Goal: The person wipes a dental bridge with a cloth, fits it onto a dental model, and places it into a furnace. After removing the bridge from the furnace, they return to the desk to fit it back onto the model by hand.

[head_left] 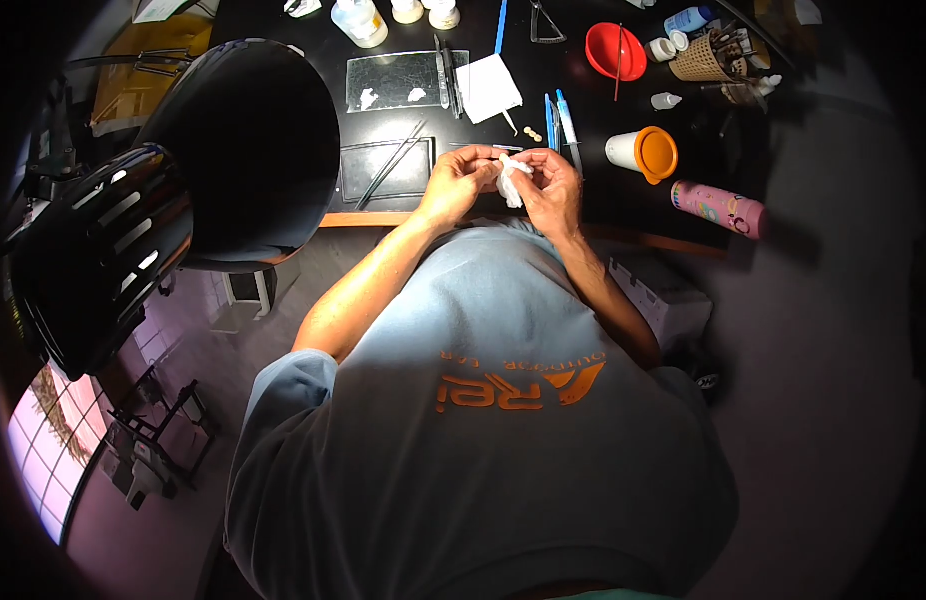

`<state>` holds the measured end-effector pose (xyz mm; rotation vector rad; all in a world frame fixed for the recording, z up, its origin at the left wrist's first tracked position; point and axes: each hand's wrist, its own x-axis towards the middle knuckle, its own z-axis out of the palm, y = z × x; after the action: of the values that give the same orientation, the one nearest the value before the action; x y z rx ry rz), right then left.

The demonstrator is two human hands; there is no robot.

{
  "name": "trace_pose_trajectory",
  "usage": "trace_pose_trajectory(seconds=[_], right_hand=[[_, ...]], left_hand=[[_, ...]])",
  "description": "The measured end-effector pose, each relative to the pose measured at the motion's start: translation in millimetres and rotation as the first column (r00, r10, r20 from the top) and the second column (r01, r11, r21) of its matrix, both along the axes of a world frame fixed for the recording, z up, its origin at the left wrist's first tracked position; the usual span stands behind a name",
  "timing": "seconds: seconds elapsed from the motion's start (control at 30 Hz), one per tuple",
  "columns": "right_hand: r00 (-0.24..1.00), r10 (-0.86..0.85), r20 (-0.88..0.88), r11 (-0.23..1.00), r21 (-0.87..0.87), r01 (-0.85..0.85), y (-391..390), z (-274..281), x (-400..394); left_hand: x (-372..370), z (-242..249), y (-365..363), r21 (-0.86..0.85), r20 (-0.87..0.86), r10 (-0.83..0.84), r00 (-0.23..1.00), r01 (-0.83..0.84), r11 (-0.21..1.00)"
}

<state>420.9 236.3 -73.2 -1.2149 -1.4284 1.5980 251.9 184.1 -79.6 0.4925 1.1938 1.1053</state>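
Both hands meet over the front edge of the black table [593, 215]. A crumpled white tissue [512, 188] is in my right hand [553, 195], with the fingers closed around it. My left hand [457, 188] has its fingertips pinched together beside the tissue; whatever they hold is too small to make out. Just beyond the fingers lie small cream-coloured pieces [532, 133] and a blue-and-white pen [566, 118]. Left of my left hand, a pair of long thin metal tools [391, 165] rests across a dark rectangular tray [358, 172].
A large black lamp [253, 150] looms at left. Farther back are a glass plate [393, 75] with white lumps, white paper [490, 90] and a red bowl [605, 45]. An orange-lidded cup [626, 151], pink bottle [718, 208] and woven basket [698, 62] stand right.
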Motion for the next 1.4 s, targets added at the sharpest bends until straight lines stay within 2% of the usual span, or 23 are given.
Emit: trace_pose_trajectory(seconds=[0.1, 0.2, 0.3, 0.33, 0.43, 0.5, 0.53, 0.6, 0.63, 0.73, 0.8, 0.83, 0.93, 0.97, 1.07, 1.17, 1.27, 1.4], right_hand=[[0.998, -0.051, 0.029, 0.992, 0.118, 0.047, 0, -12, 0], [0.995, 0.045, 0.086, 0.998, 0.039, -0.049, 2, -10, 3], [0.992, 0.065, 0.112, 0.979, 0.185, -0.085, 1, -2, 2], [0.987, 0.073, 0.147, 0.978, 0.185, -0.100, 1, -3, 3], [0.976, 0.057, 0.211, 0.979, 0.178, -0.095, 0, -5, 4], [0.980, -0.001, 0.200, 0.985, 0.169, -0.033, -3, -4, 1], [0.976, 0.045, 0.211, 0.985, 0.156, -0.080, -1, -4, 3], [0.963, 0.136, 0.234, 0.977, 0.129, -0.169, 2, -7, 9], [0.978, 0.114, 0.175, 0.985, 0.110, -0.135, 2, -9, 9], [0.998, 0.033, 0.046, 0.998, 0.056, -0.036, 2, -8, 4], [0.999, -0.035, 0.030, 0.999, 0.033, 0.034, 2, -3, 3], [0.999, -0.016, 0.027, 1.000, 0.006, 0.016, 3, -6, 4], [0.990, 0.054, 0.131, 0.998, 0.036, -0.059, 4, 6, 7], [0.993, 0.018, 0.119, 0.970, 0.239, -0.046, 5, -1, 5], [0.973, 0.083, 0.214, 0.989, 0.099, -0.106, 4, 15, 5], [0.995, 0.055, 0.082, 0.998, 0.020, -0.057, 0, 11, 1], [0.971, 0.097, 0.220, 0.984, 0.128, -0.127, 0, 12, 1], [0.963, 0.080, 0.258, 0.915, 0.364, -0.174, 4, 13, 1]], left_hand=[[1, 2, -1, 0.013, 0.094, 0.007, 0.996, -0.008, 1.000], [3, 7, -1, 0.009, 0.120, 0.015, 0.993, -0.016, 1.000], [2, 6, -2, -0.047, 0.137, 0.046, 0.989, -0.040, 0.998], [2, 4, -2, -0.069, 0.145, 0.059, 0.988, -0.049, 0.996], [4, 5, -3, -0.116, 0.085, 0.040, 0.996, -0.030, 0.993], [3, 8, -3, -0.105, -0.030, 0.017, 0.999, -0.020, 0.994], [3, 10, -2, -0.099, -0.086, 0.005, 0.996, -0.014, 0.995], [-2, 3, -2, -0.071, -0.062, -0.023, 0.998, 0.018, 0.997], [-4, -1, -3, -0.056, -0.051, -0.037, 0.998, 0.034, 0.998], [-7, -11, -5, -0.081, 0.295, 0.076, 0.952, -0.054, 0.995], [-8, -15, -5, -0.125, 0.405, 0.132, 0.905, -0.088, 0.988], [-8, -15, -5, -0.150, 0.457, 0.161, 0.875, -0.102, 0.983], [-10, -15, -7, -0.181, 0.508, 0.184, 0.842, -0.104, 0.978], [-11, -14, -7, -0.186, 0.522, 0.187, 0.832, -0.103, 0.977], [-11, -14, -7, -0.186, 0.554, 0.189, 0.811, -0.101, 0.977], [-11, -18, -8, -0.170, 0.558, 0.175, 0.811, -0.095, 0.981], [-10, -19, -9, -0.156, 0.528, 0.148, 0.836, -0.076, 0.985], [-8, -15, -10, -0.133, 0.483, 0.114, 0.868, -0.056, 0.990]])
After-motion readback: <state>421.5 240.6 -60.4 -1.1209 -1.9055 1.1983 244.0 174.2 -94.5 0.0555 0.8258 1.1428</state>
